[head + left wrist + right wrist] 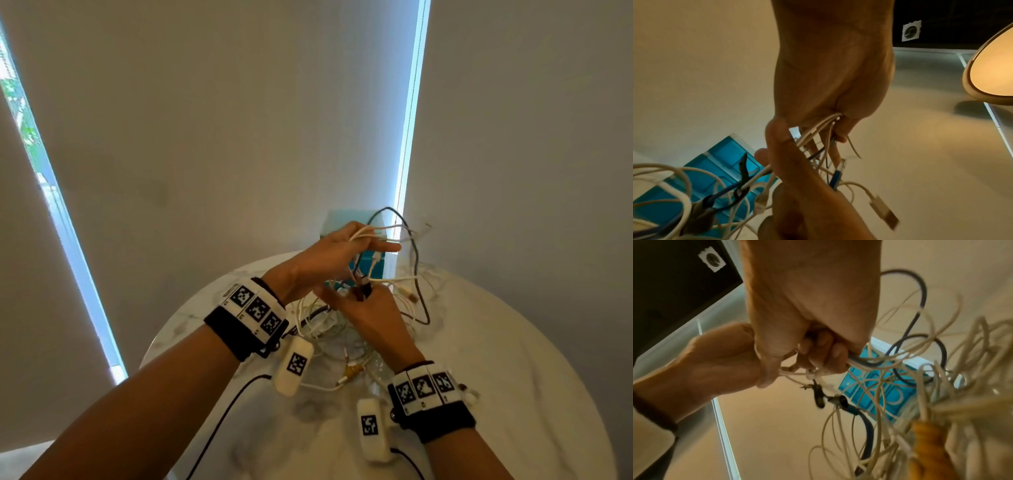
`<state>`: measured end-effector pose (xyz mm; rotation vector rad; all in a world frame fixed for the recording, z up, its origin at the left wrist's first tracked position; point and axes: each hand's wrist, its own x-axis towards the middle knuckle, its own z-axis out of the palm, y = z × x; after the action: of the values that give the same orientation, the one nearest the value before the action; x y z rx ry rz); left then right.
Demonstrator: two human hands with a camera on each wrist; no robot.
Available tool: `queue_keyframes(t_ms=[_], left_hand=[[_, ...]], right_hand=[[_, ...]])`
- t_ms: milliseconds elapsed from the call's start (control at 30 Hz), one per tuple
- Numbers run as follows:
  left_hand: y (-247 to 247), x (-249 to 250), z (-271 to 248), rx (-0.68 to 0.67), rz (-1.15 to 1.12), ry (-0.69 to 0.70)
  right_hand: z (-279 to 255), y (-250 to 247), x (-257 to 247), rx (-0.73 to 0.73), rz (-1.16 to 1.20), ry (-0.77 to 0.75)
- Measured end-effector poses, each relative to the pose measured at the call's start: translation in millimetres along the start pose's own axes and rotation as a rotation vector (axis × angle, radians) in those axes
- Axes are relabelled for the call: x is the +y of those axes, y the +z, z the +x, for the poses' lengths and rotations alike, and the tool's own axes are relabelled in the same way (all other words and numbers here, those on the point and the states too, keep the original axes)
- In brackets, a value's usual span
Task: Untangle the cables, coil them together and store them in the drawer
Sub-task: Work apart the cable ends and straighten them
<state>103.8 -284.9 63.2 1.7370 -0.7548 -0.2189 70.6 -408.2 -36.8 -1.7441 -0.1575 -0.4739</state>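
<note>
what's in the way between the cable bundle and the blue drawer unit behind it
Nothing solid. Both the left hand and right hand already grip the cables, which hang directly in front of the blue drawer unit. Whether a drawer is open cannot be told.

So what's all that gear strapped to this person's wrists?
Both arms are bare, no sleeves. The left wrist and the right wrist each carry a wide black band topped by a white strip of three square black-and-white coded markers. A rounded white pod with one more marker hangs by the left band, another pod by the right; thin black cables run from them towards the person.
</note>
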Motion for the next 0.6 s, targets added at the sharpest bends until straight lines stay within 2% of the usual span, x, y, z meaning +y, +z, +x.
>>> queue_keyframes(t_ms=[100, 233, 267, 333, 400, 467, 533, 600], left_hand=[[-3.2, -0.1, 2.2, -0.040, 0.093, 0.045], [-17.4, -14.1, 2.0, 0.170, 0.136, 0.075], [-18.4, -22.0, 0.2, 0.177, 0.172, 0.050], [-16.6, -39.2, -4.3, 0.058, 0.278, -0.066], [-13.1, -54.8, -10.0, -0.150, 0.436, -0.204], [-14.8, -72.0, -10.0, -0.314, 0.597, -0.275], [-22.4, -85.4, -6.5, -0.329, 0.677, -0.308], [-36.4, -97.4, 2.3, -0.212, 0.727, -0.353]], right_hand=[[-1.1, -3.7, -2.8, 0.075, -0.093, 0.077], [3.8, -20.1, -4.5, 0.216, 0.173, 0.137], [6.2, -24.5, -2.5, 0.247, 0.221, 0.137], [10.2, -30.3, -1.1, 0.278, 0.309, 0.152], [12.3, -33.7, -0.6, 0.283, 0.367, 0.169], [13.5, -37.2, -1.4, 0.303, 0.418, 0.154], [14.8, -43.0, -0.9, 0.345, 0.504, 0.106], [16.6, -53.1, -2.3, 0.412, 0.631, 0.040]])
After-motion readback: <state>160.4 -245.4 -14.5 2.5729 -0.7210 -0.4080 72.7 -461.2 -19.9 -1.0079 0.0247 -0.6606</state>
